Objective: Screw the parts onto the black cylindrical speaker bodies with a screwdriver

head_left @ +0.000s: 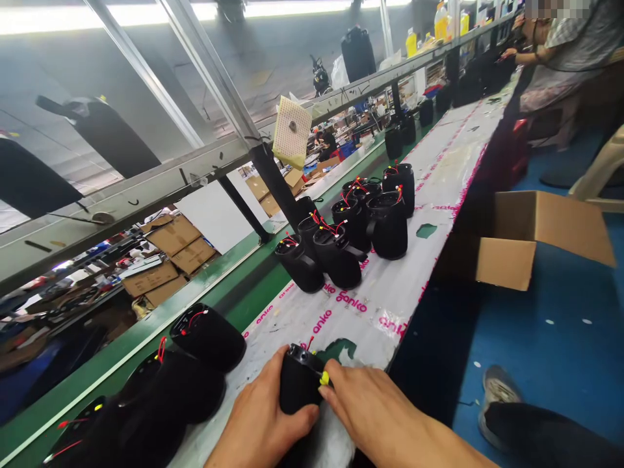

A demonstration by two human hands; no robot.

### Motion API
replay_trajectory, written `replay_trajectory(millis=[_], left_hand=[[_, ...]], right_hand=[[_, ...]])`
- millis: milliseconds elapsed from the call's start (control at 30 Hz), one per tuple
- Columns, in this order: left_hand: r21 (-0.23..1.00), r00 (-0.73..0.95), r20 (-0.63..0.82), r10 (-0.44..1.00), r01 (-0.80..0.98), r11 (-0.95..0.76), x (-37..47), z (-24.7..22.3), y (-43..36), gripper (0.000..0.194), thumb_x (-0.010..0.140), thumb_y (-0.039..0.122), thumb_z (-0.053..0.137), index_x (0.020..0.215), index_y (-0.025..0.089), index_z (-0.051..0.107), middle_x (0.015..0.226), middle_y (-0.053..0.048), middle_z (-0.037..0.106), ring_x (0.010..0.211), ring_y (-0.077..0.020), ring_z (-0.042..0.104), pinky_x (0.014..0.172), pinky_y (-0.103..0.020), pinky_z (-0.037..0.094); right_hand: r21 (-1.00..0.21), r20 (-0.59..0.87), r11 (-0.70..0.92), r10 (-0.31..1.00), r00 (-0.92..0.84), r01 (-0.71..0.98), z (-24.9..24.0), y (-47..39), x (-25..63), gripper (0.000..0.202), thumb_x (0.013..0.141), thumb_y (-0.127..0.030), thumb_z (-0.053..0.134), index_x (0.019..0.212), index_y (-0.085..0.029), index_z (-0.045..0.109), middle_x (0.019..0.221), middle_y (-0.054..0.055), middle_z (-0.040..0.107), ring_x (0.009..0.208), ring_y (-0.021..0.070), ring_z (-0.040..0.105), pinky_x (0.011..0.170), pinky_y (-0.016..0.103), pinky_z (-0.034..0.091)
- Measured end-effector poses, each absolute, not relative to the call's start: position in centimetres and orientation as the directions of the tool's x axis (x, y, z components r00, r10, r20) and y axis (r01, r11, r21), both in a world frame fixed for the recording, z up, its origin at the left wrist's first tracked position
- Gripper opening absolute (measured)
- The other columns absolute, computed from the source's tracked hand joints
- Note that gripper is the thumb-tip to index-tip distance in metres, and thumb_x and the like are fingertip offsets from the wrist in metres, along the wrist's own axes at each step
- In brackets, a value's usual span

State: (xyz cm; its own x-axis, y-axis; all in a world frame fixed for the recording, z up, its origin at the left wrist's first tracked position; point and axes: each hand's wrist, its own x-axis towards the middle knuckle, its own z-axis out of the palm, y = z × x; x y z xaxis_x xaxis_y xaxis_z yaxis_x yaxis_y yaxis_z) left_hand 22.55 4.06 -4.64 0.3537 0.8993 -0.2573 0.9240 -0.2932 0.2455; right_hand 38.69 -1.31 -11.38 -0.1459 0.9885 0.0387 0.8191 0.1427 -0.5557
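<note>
My left hand (258, 413) wraps around a black cylindrical speaker housing (294, 389), which stands with its open end up and tilts slightly. At the rim of this housing, my right hand (373, 403) pinches a small bright yellow piece (324, 377); whether it is a connector or a tool's end I cannot tell. A short red wire (311, 342) sticks up behind the rim. To the left of my hands lie several similar black housings (209, 338), with red wires and yellow ends showing at their openings.
Farther along the bench, covered with printed white plastic (390, 292), stands a group of wired black housings (387, 227). A metal shelf rail (214, 162) runs along the left. On the blue floor at right sits an open cardboard box (507, 260). A person (580, 58) works at the far end.
</note>
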Motion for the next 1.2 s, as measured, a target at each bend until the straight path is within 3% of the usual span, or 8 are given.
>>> replay_trajectory(millis=[167,467,800,900,967,1100,1200], left_hand=[[0.187,0.303,-0.245,0.921,0.947,-0.262,22.7,-5.5,4.0,0.088,0.071,0.039,0.061,0.151,0.019,0.031,0.13,-0.013,0.064,0.111,-0.0327,0.065,0.095,-0.041,0.048],[0.191,0.294,-0.227,0.928,0.948,-0.254,22.6,-6.2,4.3,0.088,0.068,0.038,0.061,0.15,0.016,0.034,0.131,-0.015,0.065,0.112,-0.0342,0.065,0.096,-0.043,0.048],[0.164,0.287,-0.314,0.905,0.955,-0.246,23.1,-5.6,4.5,0.089,0.071,0.04,0.059,0.151,0.013,0.03,0.126,-0.017,0.066,0.109,-0.0364,0.066,0.094,-0.046,0.048],[0.189,0.294,-0.295,0.909,0.951,-0.247,23.0,-5.5,4.5,0.086,0.073,0.04,0.059,0.15,0.014,0.031,0.126,-0.016,0.066,0.109,-0.0354,0.066,0.094,-0.044,0.049],[0.203,0.301,-0.273,0.914,0.946,-0.251,22.7,-5.6,4.5,0.086,0.073,0.041,0.06,0.15,0.015,0.033,0.128,-0.016,0.065,0.111,-0.0352,0.066,0.095,-0.044,0.048],[0.192,0.307,-0.219,0.926,0.944,-0.267,22.6,-5.9,4.3,0.086,0.072,0.04,0.061,0.149,0.014,0.035,0.135,-0.017,0.061,0.118,-0.0354,0.062,0.1,-0.044,0.046],[0.161,0.311,-0.226,0.923,0.946,-0.28,22.7,-5.8,3.9,0.089,0.072,0.043,0.062,0.151,0.014,0.032,0.141,-0.017,0.057,0.122,-0.0366,0.06,0.102,-0.046,0.046]], right_hand=[[-0.45,0.004,0.076,0.997,-0.083,0.89,-11.7,-1.3,38.0,0.015,0.101,-0.022,0.048,0.109,-0.019,0.06,0.083,0.007,0.074,0.074,0.0303,0.073,0.059,0.037,0.05],[-0.337,0.12,0.187,0.981,-0.155,0.923,-12.7,-0.5,37.9,0.013,0.093,-0.013,0.055,0.104,-0.015,0.062,0.075,0.007,0.072,0.061,0.0281,0.072,0.046,0.034,0.043],[-0.338,-0.043,0.218,0.968,-0.247,0.915,-10.3,0.5,38.8,0.025,0.092,-0.013,0.053,0.116,-0.008,0.061,0.076,0.011,0.073,0.071,0.0328,0.073,0.053,0.036,0.047],[-0.405,-0.035,0.173,0.978,-0.204,0.898,-10.9,0.1,38.7,0.021,0.096,-0.014,0.049,0.112,-0.011,0.061,0.08,0.011,0.073,0.074,0.0322,0.073,0.058,0.037,0.049],[-0.525,0.006,0.148,0.986,-0.17,0.838,-11.7,-0.2,38.8,0.016,0.099,-0.018,0.047,0.107,-0.014,0.06,0.087,0.011,0.074,0.081,0.0311,0.073,0.065,0.037,0.049],[-0.85,0.161,0.14,0.987,-0.002,0.508,-13.1,-0.7,39.4,0.024,0.106,-0.034,0.034,0.101,-0.02,0.054,0.078,0.003,0.069,0.076,0.0209,0.069,0.065,0.029,0.047],[-0.905,0.137,0.102,0.989,0.055,0.414,-13.4,-1.0,39.5,0.031,0.106,-0.042,0.03,0.096,-0.022,0.052,0.073,0.001,0.066,0.069,0.0194,0.065,0.061,0.028,0.044]])
